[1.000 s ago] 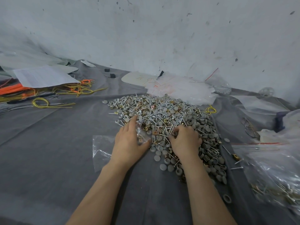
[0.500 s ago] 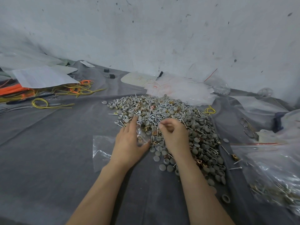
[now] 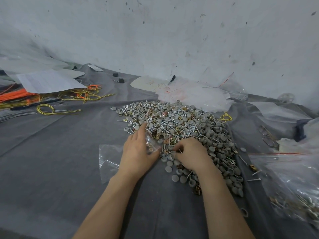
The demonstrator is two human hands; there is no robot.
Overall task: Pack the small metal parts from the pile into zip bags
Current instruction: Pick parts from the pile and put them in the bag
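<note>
Clear zip bag [image 3: 110, 157] apparently opens toward pile [image 3: 181, 121].

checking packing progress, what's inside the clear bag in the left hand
The zip bag held by the left hand shows a few small metal parts through the plastic; the hand covers the rest of it.

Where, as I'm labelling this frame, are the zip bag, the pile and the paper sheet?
zip bag [image 3: 108, 156]: head view, its flat clear end.
pile [image 3: 181, 121]: head view, middle of the heap.
paper sheet [image 3: 48, 81]: head view, its middle.
</note>
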